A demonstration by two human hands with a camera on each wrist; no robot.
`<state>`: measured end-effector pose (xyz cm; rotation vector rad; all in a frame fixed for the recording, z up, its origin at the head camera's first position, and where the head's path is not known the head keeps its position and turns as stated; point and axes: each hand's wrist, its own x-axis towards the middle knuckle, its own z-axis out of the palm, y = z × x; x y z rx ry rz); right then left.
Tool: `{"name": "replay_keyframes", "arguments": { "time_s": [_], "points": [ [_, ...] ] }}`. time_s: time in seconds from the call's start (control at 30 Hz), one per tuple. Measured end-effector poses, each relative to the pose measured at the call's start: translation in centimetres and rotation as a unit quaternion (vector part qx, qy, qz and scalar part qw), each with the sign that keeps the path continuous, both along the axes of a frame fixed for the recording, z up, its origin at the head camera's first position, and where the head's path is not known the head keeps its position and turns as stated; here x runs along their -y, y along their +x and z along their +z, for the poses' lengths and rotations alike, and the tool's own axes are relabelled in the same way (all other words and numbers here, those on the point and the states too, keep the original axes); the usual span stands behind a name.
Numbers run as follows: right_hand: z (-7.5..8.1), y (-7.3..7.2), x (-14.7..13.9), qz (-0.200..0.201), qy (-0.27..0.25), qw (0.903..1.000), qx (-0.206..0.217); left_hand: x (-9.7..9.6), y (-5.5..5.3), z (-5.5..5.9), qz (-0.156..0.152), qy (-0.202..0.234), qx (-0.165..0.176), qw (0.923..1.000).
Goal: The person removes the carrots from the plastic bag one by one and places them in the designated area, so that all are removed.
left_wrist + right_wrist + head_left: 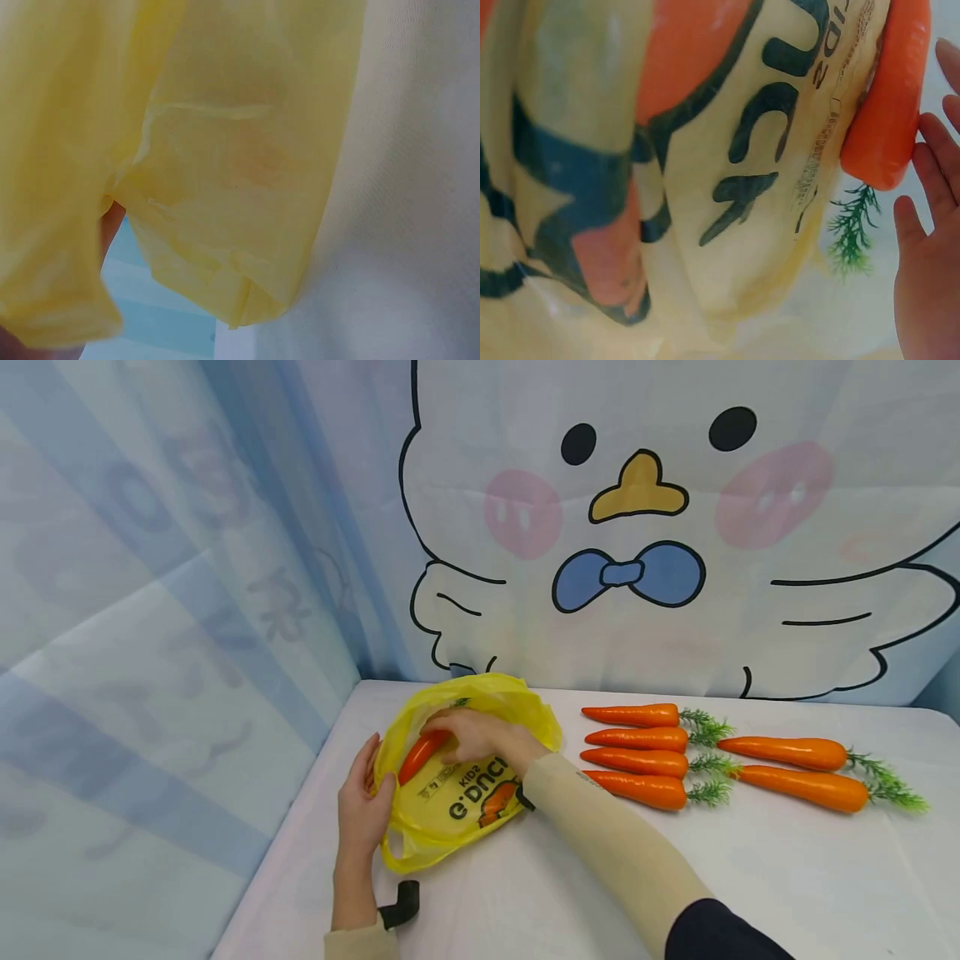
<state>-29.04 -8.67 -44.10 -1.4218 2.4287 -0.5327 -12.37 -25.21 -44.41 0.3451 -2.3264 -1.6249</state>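
A yellow plastic bag (457,810) with printed lettering lies on the table with its mouth spread. My left hand (363,814) holds the bag's left rim, the thumb on the inner side and the fingers outside. An orange carrot (422,760) with a green top rests in the bag's mouth. Over that carrot my right hand (480,735) reaches into the bag. In the right wrist view, the loosely extended fingers lie right at the side of the carrot (885,112), near its leafy end. Yellow plastic (240,165) covers most of the left wrist view.
Several carrots (637,762) lie in a column right of the bag, tops pointing right. Two more carrots (802,787) lie farther right. A printed cloth backdrop (622,635) hangs behind the white table (817,877), and another cloth (165,635) stands at the left.
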Motion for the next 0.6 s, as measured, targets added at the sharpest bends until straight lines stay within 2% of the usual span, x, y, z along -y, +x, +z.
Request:
{"name": "replay_keyframes", "arguments": {
  "time_s": [0.23,0.47,0.6],
  "points": [
    [-0.06,-0.22,0.02,-0.013,0.027,0.9988,-0.039,-0.11,-0.01,0.09,0.000,-0.001,0.002,1.0000],
    [-0.22,0.16,-0.21,-0.023,0.039,0.9983,-0.038,-0.12,-0.11,0.11,0.000,-0.001,0.000,1.0000],
    [-0.17,0.37,-0.41,-0.024,0.044,0.9972,-0.055,-0.14,-0.15,0.07,0.003,-0.002,0.006,1.0000]
  ]
}}
